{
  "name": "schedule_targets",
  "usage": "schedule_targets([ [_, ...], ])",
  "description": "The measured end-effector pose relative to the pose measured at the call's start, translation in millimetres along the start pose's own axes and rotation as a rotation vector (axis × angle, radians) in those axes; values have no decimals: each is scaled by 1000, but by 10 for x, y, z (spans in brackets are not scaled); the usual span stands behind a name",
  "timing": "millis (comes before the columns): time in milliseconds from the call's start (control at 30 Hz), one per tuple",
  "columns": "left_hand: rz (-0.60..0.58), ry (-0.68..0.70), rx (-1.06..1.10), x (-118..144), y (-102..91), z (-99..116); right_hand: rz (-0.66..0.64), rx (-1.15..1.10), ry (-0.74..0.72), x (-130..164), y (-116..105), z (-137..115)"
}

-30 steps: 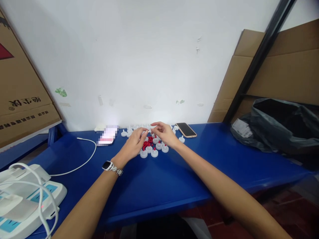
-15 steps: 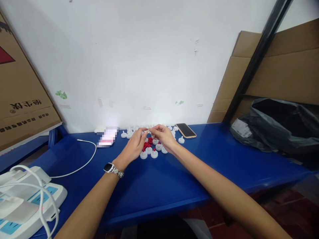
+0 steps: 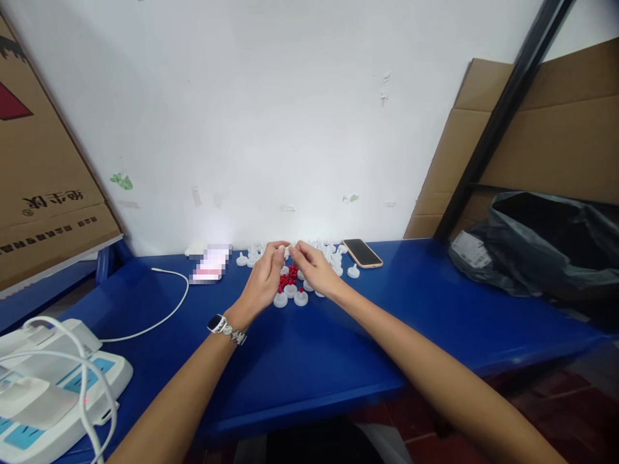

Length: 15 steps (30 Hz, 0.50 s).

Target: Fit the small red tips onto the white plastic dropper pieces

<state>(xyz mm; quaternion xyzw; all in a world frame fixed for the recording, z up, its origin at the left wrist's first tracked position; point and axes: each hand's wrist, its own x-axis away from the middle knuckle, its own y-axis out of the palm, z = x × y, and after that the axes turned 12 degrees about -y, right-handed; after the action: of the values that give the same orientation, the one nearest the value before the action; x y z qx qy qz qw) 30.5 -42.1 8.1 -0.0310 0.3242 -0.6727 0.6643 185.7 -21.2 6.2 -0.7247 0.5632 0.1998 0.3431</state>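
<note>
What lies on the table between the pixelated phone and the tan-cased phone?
In the head view, between the pixelated phone and the tan-cased phone: white caps, red pieces, and both hands.

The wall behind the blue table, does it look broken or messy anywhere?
A little. The white wall has chipped, peeling spots just above the blue table and a green smudge at the left. The little white pieces and red bits lie loosely scattered by the hands, not spilled off the edge.
</note>
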Motion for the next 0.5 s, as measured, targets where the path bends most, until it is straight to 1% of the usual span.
schedule_targets([
  [67,6,2,61,16,26,38,-34,51,-35,16,13,-38],
  [167,24,-7,140,18,79,59,-63,37,-79,36,55,-92],
  [300,44,-12,175,-7,103,50,-43,53,-115,37,101,-128],
  [367,16,-25,143,-28,64,33,-35,101,-109,7,81,-116],
  [433,-8,-52,67,-59,-8,-9,-26,179,-96,-49,25,-73],
  [500,-4,-67,-26,-102,-91,-90,-19,292,-77,-127,-56,7],
])
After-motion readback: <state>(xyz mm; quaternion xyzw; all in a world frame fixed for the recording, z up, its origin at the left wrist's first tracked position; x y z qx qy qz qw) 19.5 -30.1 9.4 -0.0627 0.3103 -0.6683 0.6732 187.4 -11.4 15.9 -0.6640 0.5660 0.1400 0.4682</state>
